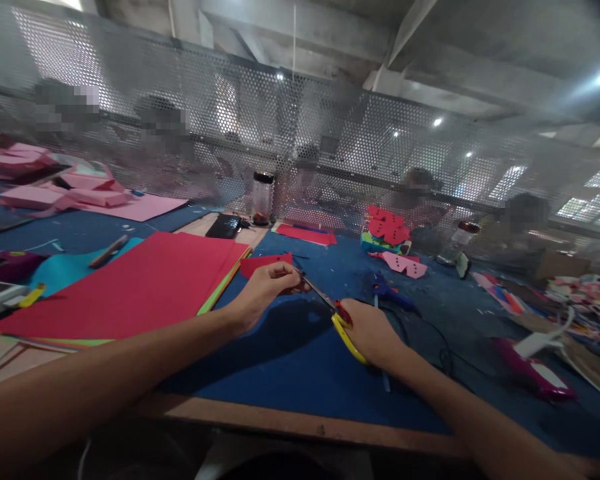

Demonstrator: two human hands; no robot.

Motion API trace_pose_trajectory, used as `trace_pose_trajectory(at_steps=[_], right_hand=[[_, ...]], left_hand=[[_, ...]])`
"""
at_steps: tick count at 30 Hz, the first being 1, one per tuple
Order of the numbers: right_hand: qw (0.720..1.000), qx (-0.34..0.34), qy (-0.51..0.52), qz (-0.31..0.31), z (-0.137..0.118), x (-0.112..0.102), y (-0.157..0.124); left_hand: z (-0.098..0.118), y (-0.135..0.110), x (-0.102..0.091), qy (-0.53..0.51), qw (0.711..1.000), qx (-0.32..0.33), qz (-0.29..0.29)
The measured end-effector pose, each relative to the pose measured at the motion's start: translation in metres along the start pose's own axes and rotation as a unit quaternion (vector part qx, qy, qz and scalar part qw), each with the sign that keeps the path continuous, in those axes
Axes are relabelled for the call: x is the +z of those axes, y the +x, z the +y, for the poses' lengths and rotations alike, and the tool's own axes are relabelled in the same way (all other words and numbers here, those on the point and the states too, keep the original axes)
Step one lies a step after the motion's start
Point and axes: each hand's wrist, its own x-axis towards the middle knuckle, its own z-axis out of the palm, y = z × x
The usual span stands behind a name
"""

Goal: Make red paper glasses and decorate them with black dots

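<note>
Watching from afar, I hold red paper [257, 264] over the surface [285, 393] in my left grip [265, 290] and scissors [349, 341] in my right grip [375, 333], with shapes [391, 230] that look done behind and big sheets [140, 280] seemingly uncut.

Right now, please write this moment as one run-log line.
left hand: holds red paper piece | right hand: holds yellow-handled metal scissors | blades: pointing toward left hand

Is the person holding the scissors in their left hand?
No: the right hand grips the scissors, while the left hand holds a piece of red paper.
</note>
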Motion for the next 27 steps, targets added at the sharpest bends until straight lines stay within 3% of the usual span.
trace_pose_trajectory(at_steps=[20, 27], right_hand=[[1.000, 0.005, -0.014, 0.002, 0.0022, 0.0033, 0.0004], [0.998, 0.029, 0.044, 0.029, 0.0063, -0.0005, 0.0047]], left_hand=[[-0.0036, 0.0024, -0.0035, 0.010, 1.000, -0.004, -0.019], [-0.0055, 0.0049, -0.0068, 0.014, 0.999, -0.028, -0.002]])
